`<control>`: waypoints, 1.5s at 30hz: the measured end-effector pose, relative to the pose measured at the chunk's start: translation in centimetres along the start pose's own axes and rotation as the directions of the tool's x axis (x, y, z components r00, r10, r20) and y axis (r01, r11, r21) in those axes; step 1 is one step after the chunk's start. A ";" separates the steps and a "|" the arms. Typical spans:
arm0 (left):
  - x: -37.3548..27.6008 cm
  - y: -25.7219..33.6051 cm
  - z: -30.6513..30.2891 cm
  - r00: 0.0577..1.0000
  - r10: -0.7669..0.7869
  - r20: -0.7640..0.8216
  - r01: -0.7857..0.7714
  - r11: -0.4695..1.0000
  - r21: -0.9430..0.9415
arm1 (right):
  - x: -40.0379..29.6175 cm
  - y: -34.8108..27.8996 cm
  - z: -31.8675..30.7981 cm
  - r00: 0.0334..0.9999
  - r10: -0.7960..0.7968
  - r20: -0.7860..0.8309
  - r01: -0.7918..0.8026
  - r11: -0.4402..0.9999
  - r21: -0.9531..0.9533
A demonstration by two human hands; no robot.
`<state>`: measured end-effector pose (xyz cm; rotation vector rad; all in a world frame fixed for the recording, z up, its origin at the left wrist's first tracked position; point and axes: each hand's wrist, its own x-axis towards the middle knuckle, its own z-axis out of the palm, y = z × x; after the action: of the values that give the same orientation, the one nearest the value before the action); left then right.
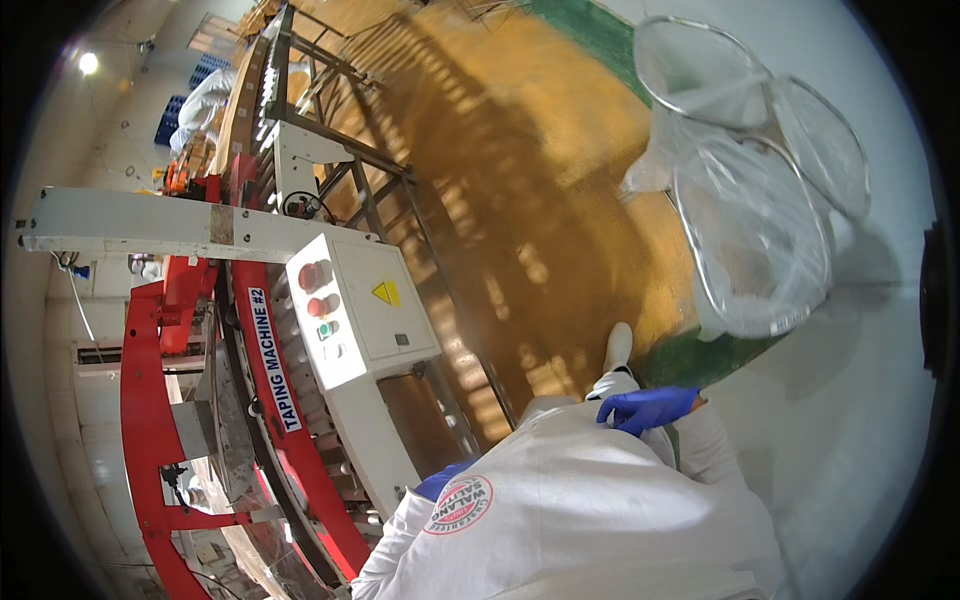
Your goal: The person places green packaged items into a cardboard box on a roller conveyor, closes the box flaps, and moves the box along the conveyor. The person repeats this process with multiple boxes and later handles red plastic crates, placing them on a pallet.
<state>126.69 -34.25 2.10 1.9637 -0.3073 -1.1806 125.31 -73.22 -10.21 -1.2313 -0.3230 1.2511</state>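
Observation:
My right hand (649,409), in a blue glove, hangs in front of my white coat (585,517). Its fingers are loosely bent and somewhat apart, with nothing visible in them. Of my left hand (447,478), also gloved in blue, only a part shows past the sleeve; its fingers are hidden. It is nearest to the white housing under the control box (386,300) of a carton taping machine (274,367). That box carries red and green push buttons and a yellow warning triangle. One white boot (619,345) shows on the floor below me.
A roller conveyor frame (360,150) runs away beyond the machine, with cardboard cartons (244,105) along it. A person in white (202,105) bends near blue crates (171,120). Metal hoop stands with clear plastic bags (750,225) stand by the wall at right.

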 end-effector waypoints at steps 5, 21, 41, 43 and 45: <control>7.0 1.7 -3.8 0.998 -0.057 0.015 0.058 0.992 -0.115 | 0.4 -5.3 -5.9 0.994 -0.027 -0.108 0.014 0.992 -0.126; 27.0 6.3 -29.9 0.985 -0.174 0.014 0.148 0.791 -0.593 | 5.6 -25.0 -28.1 0.902 0.177 -0.394 -0.162 0.984 0.072; 43.8 24.7 -48.3 0.897 -0.441 0.037 0.421 0.824 -0.380 | 11.7 -34.7 -62.3 0.997 0.074 0.014 -0.069 0.975 -0.213; 45.4 24.8 -48.7 0.880 -0.470 0.063 0.457 0.806 -0.376 | 11.7 -34.2 -63.9 0.998 0.048 0.027 -0.043 0.984 -0.175; 46.7 24.5 -49.1 0.868 -0.490 0.080 0.482 0.795 -0.368 | 11.7 -33.5 -64.5 1.000 0.012 -0.002 -0.012 0.990 -0.138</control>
<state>196.69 -51.33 2.63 1.7484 0.4471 -1.4134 196.69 -91.17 -11.94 -1.3539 -0.4077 1.2553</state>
